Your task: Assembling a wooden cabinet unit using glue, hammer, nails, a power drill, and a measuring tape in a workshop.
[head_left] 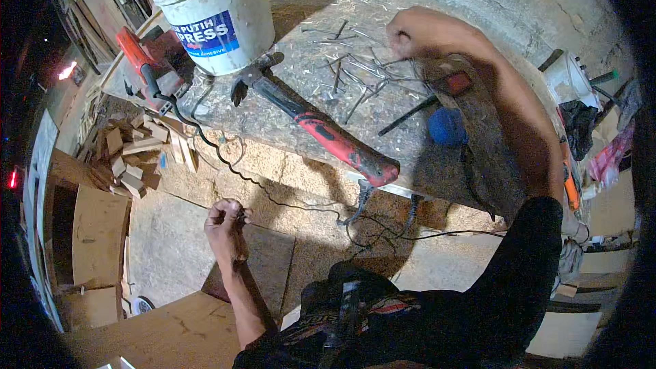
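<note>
My right hand (408, 31) reaches over the workbench (287, 130), its fingers curled closed beside a loose scatter of nails (359, 78). Whatever those fingers hold, if anything, is hidden. Lower down, off the bench's near edge, my left hand (228, 227) is closed in a pinch; something small and dark shows at its fingertips, too small to name. Between the hands a claw hammer (328, 138) with a red and black handle lies slantwise, its head against a white bucket (249, 20). Under my right forearm are a dark flat strip (488, 119) and a round blue thing (447, 126).
A red and black corded power tool (140, 58) sits left of the bucket. Its black cord (239, 176) hangs past the bench edge. Wood offcuts (133, 154) are piled at left, above a wooden panel (164, 335). Another white container (570, 78) stands at right.
</note>
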Tool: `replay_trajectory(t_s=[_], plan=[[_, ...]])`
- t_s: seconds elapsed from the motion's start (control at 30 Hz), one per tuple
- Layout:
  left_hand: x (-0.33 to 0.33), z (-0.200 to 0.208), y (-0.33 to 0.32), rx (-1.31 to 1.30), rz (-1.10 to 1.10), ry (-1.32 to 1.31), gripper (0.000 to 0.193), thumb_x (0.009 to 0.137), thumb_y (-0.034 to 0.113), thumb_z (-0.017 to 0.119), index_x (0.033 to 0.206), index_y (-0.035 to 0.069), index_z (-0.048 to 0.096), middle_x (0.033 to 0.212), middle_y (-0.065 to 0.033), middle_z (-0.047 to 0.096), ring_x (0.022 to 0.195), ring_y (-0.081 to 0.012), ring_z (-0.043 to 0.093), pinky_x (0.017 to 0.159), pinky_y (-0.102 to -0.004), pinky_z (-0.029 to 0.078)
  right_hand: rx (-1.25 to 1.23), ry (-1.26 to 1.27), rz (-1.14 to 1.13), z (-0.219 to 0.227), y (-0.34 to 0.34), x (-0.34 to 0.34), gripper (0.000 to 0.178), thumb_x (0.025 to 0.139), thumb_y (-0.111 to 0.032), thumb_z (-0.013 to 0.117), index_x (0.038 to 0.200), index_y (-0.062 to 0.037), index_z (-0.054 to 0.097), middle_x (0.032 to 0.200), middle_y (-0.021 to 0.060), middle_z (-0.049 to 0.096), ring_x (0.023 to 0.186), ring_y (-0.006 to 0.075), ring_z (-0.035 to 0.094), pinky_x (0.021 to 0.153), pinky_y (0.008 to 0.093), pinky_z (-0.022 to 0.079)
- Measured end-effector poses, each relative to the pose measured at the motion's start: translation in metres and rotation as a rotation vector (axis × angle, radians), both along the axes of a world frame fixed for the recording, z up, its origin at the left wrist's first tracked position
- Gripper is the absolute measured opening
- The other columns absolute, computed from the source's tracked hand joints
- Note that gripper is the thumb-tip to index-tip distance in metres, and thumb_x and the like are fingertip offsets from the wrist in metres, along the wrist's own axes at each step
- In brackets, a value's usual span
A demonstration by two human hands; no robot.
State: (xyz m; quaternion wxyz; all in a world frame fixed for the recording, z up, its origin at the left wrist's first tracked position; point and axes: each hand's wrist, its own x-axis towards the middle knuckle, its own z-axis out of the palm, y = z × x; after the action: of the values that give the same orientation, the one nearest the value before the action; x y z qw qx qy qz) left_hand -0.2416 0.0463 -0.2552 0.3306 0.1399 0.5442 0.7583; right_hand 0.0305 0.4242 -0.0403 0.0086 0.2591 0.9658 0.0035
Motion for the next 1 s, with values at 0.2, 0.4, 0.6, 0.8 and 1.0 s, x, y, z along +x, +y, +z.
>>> replay_trajectory(t_s=[0.2,0.4,0.6,0.8,1.0], plan=[[-0.004,0.011,0.003,0.036,-0.037,0.157,0.011,0.089,0.007,0.072,0.094,0.005,0.062,0.084,-0.0043,0.064,0.068,-0.0161,0.064,0.058,-0.028,0.051,-0.011,0.117,0.096,0.006,0.005,-0.007,0.015,0.077,-0.017,0.068,0.083,-0.0027,0.066,0.07,0.0129,0.063,0.065,0.0247,0.059,0.063,0.0392,0.047],[0.014,0.06,0.035,-0.126,0.124,0.475,0.008,0.087,0.003,0.074,0.092,0.001,0.069,0.081,-0.0063,0.066,0.068,-0.0133,0.065,0.055,-0.0273,0.054,-0.356,0.294,0.136,0.0,-0.083,-0.054,0.033,0.093,-0.033,0.063,0.097,-0.0008,0.066,0.081,0.0119,0.067,0.074,0.026,0.064,0.069,0.0392,0.05],[0.016,0.12,0.085,-0.108,0.082,1.385,0.015,0.082,0.007,0.077,0.097,0.003,0.074,0.082,-0.0097,0.068,0.071,-0.0202,0.065,0.066,-0.0309,0.05,-0.194,0.169,0.15,-0.047,-0.15,-0.075,0.036,0.097,-0.028,0.056,0.11,0.0044,0.053,0.103,0.0166,0.061,0.089,0.0282,0.063,0.076,0.0439,0.052],[0.023,0.126,0.13,-0.064,-0.114,1.326,0.016,0.08,0.009,0.076,0.093,0.0,0.074,0.083,-0.0179,0.069,0.074,-0.0338,0.065,0.067,-0.0408,0.052,-0.067,0.357,0.083,-0.027,-0.116,-0.049,0.028,0.098,-0.021,0.052,0.116,-0.0006,0.058,0.082,0.0121,0.059,0.073,0.0202,0.059,0.07,0.0407,0.051],[0.0,0.12,0.107,0.003,-0.056,1.299,0.028,0.078,0.012,0.083,0.103,0.003,0.073,0.098,-0.0108,0.072,0.084,-0.0222,0.07,0.075,-0.0339,0.055,-0.455,0.586,-0.189,0.006,-0.138,0.007,0.038,0.103,-0.023,0.048,0.135,-0.0038,0.054,0.073,0.003,0.053,0.057,0.0097,0.051,0.053,0.0273,0.045]])
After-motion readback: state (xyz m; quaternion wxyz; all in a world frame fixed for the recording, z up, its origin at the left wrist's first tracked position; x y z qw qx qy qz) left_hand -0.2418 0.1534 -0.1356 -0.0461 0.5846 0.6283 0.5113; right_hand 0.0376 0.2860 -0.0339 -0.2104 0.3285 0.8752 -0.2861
